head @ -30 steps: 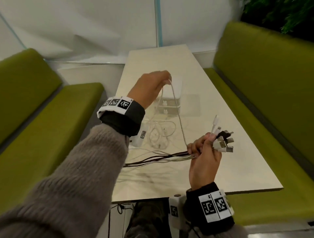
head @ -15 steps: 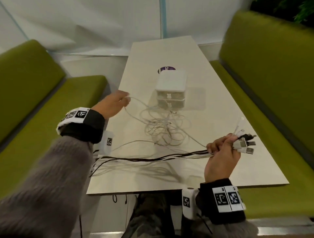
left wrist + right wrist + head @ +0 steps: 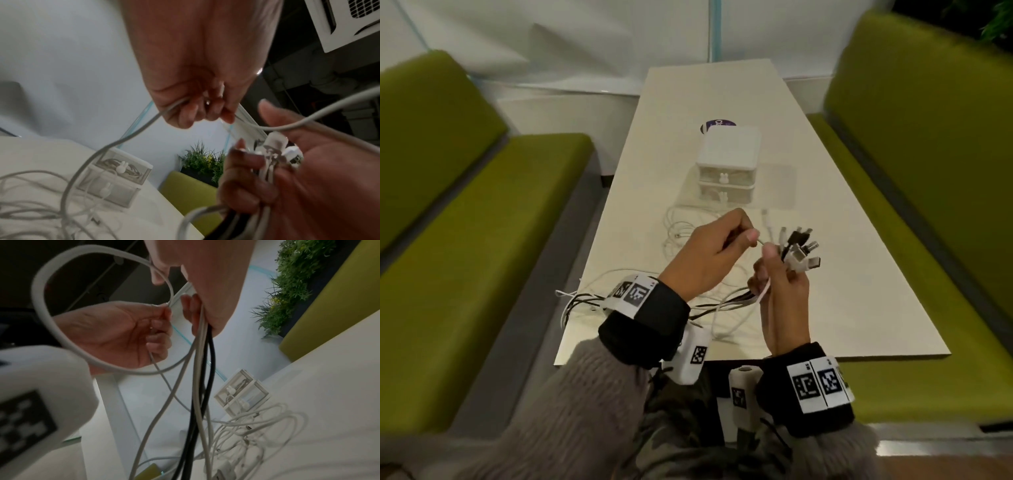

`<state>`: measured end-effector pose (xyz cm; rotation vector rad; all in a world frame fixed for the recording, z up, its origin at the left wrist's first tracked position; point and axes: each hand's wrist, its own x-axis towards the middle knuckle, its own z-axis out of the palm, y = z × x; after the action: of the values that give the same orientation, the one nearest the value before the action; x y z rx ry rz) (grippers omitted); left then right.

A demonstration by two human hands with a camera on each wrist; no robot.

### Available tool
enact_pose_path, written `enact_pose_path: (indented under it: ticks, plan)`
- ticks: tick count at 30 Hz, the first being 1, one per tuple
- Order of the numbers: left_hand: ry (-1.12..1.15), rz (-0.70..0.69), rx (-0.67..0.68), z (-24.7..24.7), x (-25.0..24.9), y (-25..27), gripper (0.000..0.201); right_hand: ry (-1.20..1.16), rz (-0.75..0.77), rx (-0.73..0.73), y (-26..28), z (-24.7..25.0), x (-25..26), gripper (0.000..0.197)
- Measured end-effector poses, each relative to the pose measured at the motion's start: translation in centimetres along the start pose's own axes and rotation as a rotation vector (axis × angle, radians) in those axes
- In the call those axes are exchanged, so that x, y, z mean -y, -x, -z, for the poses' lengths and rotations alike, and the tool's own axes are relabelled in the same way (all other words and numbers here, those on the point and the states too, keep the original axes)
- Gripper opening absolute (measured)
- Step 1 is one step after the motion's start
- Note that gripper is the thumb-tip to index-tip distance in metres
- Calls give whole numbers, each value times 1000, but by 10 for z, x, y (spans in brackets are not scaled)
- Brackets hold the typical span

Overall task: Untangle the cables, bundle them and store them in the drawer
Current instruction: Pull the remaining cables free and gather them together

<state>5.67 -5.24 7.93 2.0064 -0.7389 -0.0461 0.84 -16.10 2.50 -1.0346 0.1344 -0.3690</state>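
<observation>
Right hand [image 3: 784, 291]: grip closed tight round a bundle of cables [image 3: 736, 296], thin round cords in white, grey and black, smooth and rubbery. Plug ends [image 3: 799, 248] fanned out above the fist, blocky white and black housings with flat metal tips. Below the fist, cords trailing down and leftward over the near edge of the desk [image 3: 859, 274].

Left hand [image 3: 709, 255]: grip pinched, thumb and forefinger closed on one thin white cable [image 3: 127, 139] just left of the plug ends, remaining fingers curled in. Same cord seen from the left wrist, running out of both sides of the pinch, one side curving down toward the desk, the other passing over to the right hand. Thicker white cord [image 3: 53, 293] looping wide beneath the right palm in the right wrist view.

Beyond the hands, a loose tangle of fine white cables [image 3: 688, 226] lying in soft coils on the desk, pale, smooth and matte. Just behind the tangle, a small drawer unit [image 3: 727, 164]: boxy, white top, two clear plastic drawers stacked, each with a tiny white rabbit-shaped knob; dark coiled cords visible inside the upper one. Round purple sticker [image 3: 717, 125] behind the drawer unit. Padded olive-green benches [image 3: 482, 205] on both sides of the desk; leafy green plant [image 3: 292, 280] behind the right one.
</observation>
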Motion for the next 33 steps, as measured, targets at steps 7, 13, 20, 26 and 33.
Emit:
enact_pose_path:
  ticks: [7,13,20,26,33]
  plan:
    - [-60,119,198,9,20,20,26,-1,16,-253,-5,7,0,23]
    - [-276,167,234,42,89,49,29,-210,17,-511,-13,23,-2,24]
    - [-122,192,-92,58,74,12,19,-18,90,-473,-10,21,-8,22]
    - [158,-33,-292,40,-9,-25,17,73,152,-323,-4,13,-1,20]
    - [227,-36,-168,-1,-20,-9,7,103,124,-175,0,6,-2,37]
